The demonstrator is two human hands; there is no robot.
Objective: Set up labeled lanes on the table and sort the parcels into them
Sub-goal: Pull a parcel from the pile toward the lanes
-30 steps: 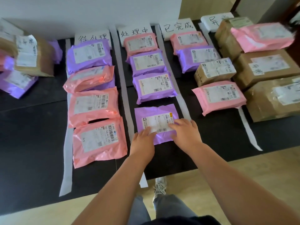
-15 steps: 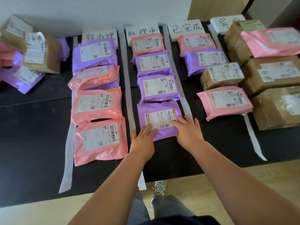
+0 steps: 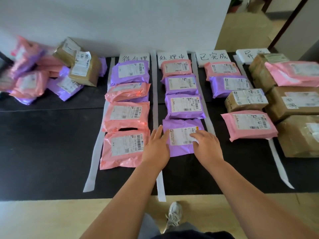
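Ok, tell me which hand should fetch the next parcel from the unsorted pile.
Left. The pile lies far left on the table, nearer the left hand; the right hand rests on the purple parcel, farther away.

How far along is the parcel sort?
Done: strips and four labels are laid, and each label has a row of parcels in front of it. In hand: left hand and right hand lie flat on a purple parcel, nearest in the second row from the left. Left: a pile of mailers and boxes sits unsorted at the far left of the table.
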